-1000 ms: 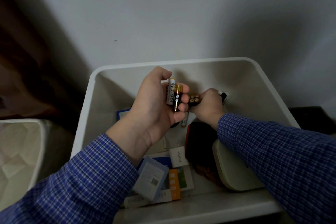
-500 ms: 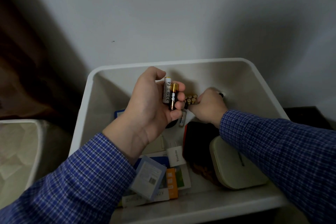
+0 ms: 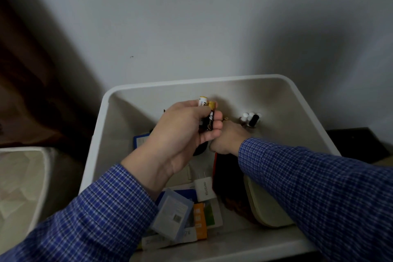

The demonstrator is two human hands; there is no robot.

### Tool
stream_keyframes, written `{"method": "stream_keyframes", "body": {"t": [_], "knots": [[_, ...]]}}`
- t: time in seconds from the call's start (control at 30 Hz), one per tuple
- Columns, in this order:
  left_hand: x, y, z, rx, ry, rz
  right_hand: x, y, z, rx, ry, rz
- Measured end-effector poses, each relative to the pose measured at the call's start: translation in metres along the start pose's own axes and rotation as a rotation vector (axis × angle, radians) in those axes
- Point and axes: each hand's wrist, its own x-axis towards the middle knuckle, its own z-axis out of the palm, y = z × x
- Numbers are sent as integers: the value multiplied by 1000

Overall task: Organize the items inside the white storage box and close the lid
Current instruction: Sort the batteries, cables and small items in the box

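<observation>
The open white plastic storage box [image 3: 100, 125] stands against a pale grey wall [image 3: 212, 17], its lid out of sight. Over the middle of the box the left hand [image 3: 180, 136] holds two cylindrical batteries upright, the thumb on one side and the curled fingers on the other, pinching them together: a white battery with a yellow top [image 3: 202, 101] and, just beside it, a black battery with a gold top [image 3: 211, 118]. The right hand [image 3: 228, 139] is lower, down inside the box and touching the left hand's fingertips; its fingers are curled into a fist seen from the back, and a small gold tip [image 3: 226, 118] shows at its top, though what it holds cannot be made out. Both arms wear blue checked sleeves [image 3: 319, 187].

By the far wall of the box, just beyond the right hand, stands a small cluster of little bottles with white and black caps [image 3: 251, 119]. On the box floor near the front lie a white wall-plug charger [image 3: 205, 188], a translucent blue plastic case [image 3: 172, 215] tilted over an orange and green card [image 3: 205, 217], and a blue-edged card [image 3: 140, 141] under the left wrist. At the right a cream rounded case [image 3: 268, 208] lies beside a dark red-edged pouch [image 3: 223, 174]. A second pale bin [image 3: 21, 176] stands to the left, outside the box
</observation>
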Motion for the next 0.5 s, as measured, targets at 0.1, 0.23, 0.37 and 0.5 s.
{"method": "stream_keyframes", "body": {"t": [0.1,0.23,0.37,0.5], "knots": [[0,-1,-2,80,53,69,-6,7,-12,21,48,-34],[0,-3,-3,237,145,194,-21,28,-42,72,40,-103],[0,-5,0,293,132,214,-25,43,-56,72,22,-148],[-3,-2,1,268,169,211,-22,34,-38,107,113,-115]]}}
